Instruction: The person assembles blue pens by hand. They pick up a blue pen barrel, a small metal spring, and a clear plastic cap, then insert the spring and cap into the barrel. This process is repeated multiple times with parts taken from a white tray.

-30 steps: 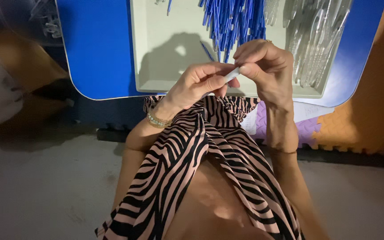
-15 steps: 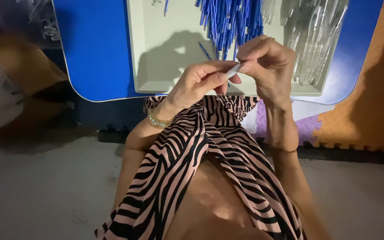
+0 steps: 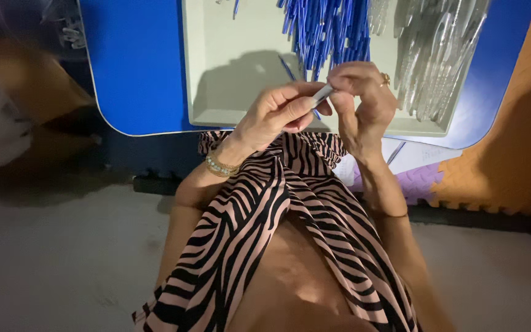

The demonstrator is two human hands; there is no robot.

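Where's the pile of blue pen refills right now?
In the head view the blue refills lie at top centre in the pale tray, just beyond the left hand and right hand, with the clear pen barrels beside them on the right.

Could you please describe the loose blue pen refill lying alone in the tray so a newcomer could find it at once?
On the blue table sits a pale rectangular tray. Left of its heap of blue refills, above the left hand, one thin blue refill lies slanted, alone on bare tray floor.
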